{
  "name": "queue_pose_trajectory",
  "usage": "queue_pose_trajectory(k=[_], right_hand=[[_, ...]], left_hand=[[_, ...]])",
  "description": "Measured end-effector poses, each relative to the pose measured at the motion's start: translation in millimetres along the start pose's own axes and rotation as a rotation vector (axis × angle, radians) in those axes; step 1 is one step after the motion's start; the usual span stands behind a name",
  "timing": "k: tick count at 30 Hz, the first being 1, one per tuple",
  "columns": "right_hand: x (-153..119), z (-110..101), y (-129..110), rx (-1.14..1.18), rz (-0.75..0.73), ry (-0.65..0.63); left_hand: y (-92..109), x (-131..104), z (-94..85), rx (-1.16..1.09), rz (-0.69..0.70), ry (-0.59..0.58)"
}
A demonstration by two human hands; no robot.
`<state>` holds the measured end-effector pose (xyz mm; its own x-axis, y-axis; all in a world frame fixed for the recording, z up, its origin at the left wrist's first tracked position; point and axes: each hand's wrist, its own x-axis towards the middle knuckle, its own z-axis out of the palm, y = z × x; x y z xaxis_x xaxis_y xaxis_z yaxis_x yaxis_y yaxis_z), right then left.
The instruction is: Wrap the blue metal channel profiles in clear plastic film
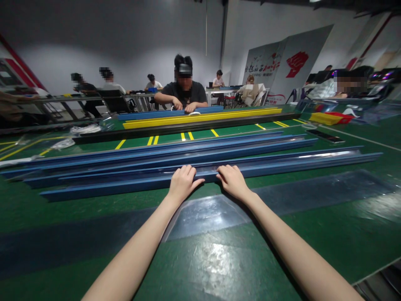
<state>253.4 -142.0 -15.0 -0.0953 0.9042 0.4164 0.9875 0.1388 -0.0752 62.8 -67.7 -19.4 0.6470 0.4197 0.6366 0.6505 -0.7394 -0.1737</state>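
The nearest long blue channel [109,188] lies across the green table, its open trough facing up and a shiny clear film inside. Over its near wall my left hand [183,182] curls its fingers, with the thumb on the side toward me. A short way to the right, my right hand [233,180] grips the same wall, fingertips inside the trough. Beneath my forearms a wide clear plastic strip [313,191] runs along the table. Just beyond the held piece rest other blue channels [219,155], roughly parallel to it.
Farther back lie a black bar [194,128] and a yellow channel [203,119]. Across the table a co-worker [196,94] has both hands at another blue channel [144,115]. A phone [326,136] and a yellow tray [324,118] are at right; crumpled plastic [62,143] is at left.
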Motion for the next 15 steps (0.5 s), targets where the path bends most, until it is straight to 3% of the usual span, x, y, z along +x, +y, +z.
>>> queue_pose_trajectory(k=[15], right_hand=[[1.1, -3.2, -4.1, -0.03, 0.014, -0.021]], left_hand=[[0.1, -0.2, -0.2, 0.003, -0.029, 0.0]])
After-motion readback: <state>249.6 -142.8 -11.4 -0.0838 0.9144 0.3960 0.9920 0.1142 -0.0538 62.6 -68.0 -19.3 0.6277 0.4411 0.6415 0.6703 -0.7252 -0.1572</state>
